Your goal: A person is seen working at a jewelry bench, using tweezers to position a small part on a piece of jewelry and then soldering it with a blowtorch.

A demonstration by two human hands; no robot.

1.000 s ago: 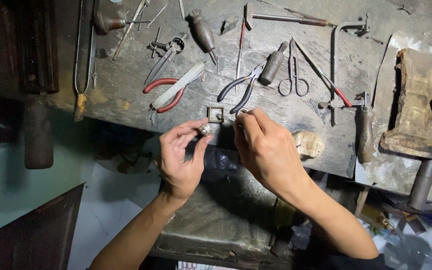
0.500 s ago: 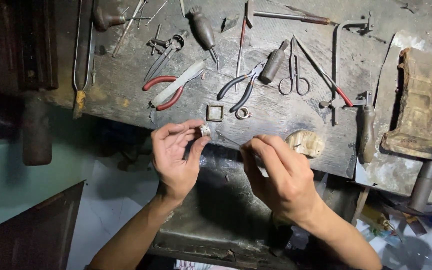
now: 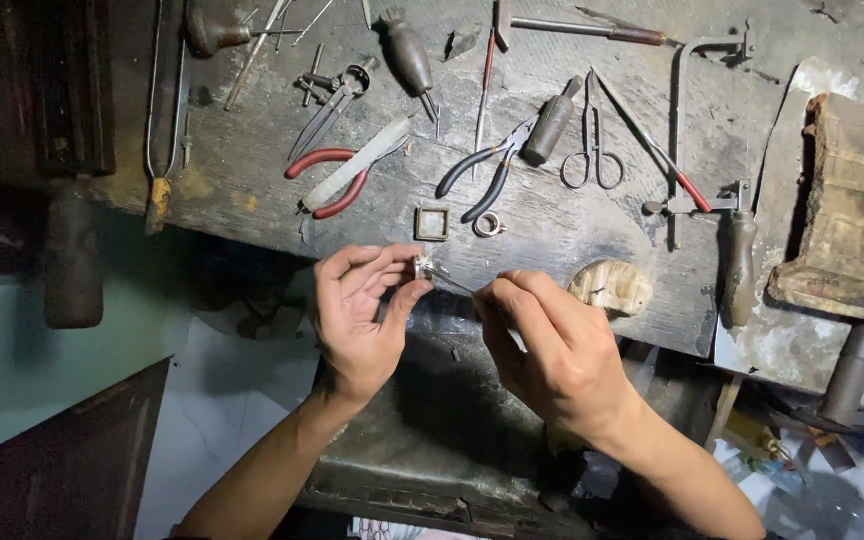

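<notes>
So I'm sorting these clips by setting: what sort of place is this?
Probably a jeweller's or metalsmith's bench: pliers, scissors and a saw frame lie on a worn workbench, while the left hand pinches a small metal piece.

The desk [image 3: 572,235] is dark, rough, scarred wood with a matt, sooty finish. A small piece [image 3: 422,267], pinched at frame centre, glints as bright metal, like the thin tool [image 3: 452,282]. The upper-left pliers [image 3: 337,180] have glossy red plastic handles.
</notes>
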